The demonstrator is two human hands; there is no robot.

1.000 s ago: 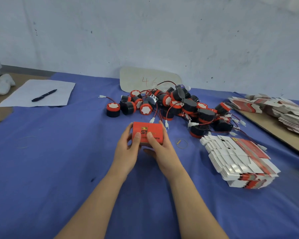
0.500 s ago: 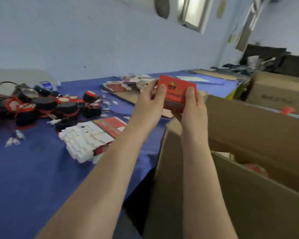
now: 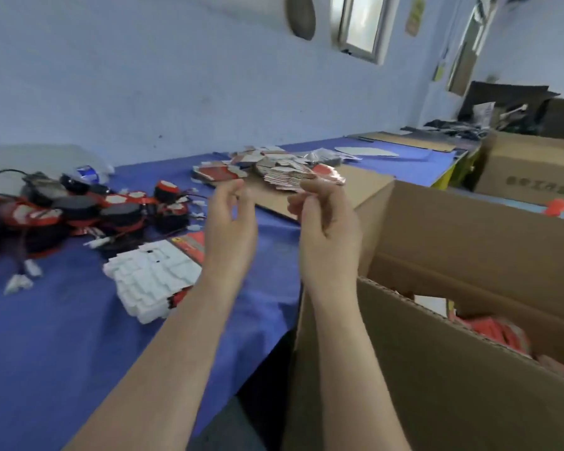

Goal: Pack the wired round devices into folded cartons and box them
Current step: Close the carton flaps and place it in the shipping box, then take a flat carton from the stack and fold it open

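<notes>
Both hands are raised over the table edge and hold nothing. My left hand [image 3: 230,219] and my right hand [image 3: 326,219] have loosely curled fingers. A large open cardboard box [image 3: 437,369] stands at the right, below my right hand; red packed cartons [image 3: 498,332] lie inside it. A pile of black and red wired round devices [image 3: 79,213] lies on the blue table [image 3: 62,320] at the left. A stack of flat white and red cartons [image 3: 157,275] sits just left of my left forearm.
More flat cartons [image 3: 284,172] are heaped on a brown board behind my hands. Another cardboard box [image 3: 531,170] stands at the far right. The table's edge runs along the big box.
The red carton that both hands held half a second ago is gone from them; both hands are now empty. The view has swung from the table's middle to the box at the right.
</notes>
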